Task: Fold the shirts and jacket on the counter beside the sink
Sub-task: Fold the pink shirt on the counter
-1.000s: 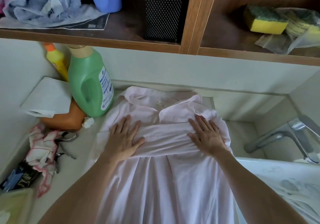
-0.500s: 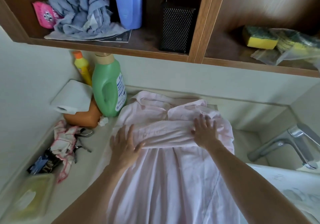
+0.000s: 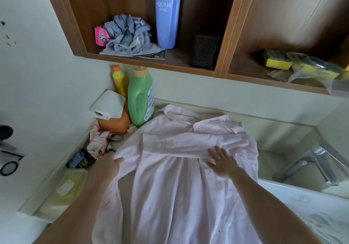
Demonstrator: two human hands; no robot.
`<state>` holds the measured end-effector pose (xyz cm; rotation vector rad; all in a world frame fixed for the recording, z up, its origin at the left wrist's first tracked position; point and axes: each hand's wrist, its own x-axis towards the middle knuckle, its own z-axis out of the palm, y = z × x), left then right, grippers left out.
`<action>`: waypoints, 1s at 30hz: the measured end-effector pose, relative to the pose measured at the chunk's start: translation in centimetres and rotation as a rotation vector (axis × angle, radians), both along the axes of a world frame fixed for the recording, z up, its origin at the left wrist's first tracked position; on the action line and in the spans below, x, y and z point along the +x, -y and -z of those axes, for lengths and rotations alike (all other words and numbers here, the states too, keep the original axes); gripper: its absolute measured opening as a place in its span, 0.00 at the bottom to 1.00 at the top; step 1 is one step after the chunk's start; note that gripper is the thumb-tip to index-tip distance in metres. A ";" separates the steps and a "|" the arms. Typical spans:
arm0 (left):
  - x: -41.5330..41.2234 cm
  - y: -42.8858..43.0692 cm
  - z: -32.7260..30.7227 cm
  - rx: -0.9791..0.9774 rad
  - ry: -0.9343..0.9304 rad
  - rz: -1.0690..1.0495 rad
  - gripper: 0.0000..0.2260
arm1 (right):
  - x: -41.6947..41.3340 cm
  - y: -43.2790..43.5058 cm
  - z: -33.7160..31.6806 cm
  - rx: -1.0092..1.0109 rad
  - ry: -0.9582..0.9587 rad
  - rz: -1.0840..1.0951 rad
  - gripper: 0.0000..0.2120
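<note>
Pink shirt [image 3: 170,187] on the counter [image 3: 204,111] left of the sink [image 3: 273,160]: the left hand [image 3: 110,165] has slid off it to pinch its left edge; the right hand [image 3: 221,163], flat, fingers spread, pins the crossed sleeve [image 3: 170,147]. Likely next: fold that side rightward.

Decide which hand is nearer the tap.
Right. The right hand lies flat on the shirt, just left of the tap. The left hand grips the shirt's opposite edge, with the whole garment between it and the tap.
</note>
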<state>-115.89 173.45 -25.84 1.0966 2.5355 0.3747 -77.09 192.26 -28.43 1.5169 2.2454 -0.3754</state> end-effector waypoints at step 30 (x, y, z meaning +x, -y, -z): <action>9.1 -10.4 -2.6 -0.089 0.368 0.721 0.25 | -4.4 0.8 -13.5 -0.701 -1.905 0.840 0.25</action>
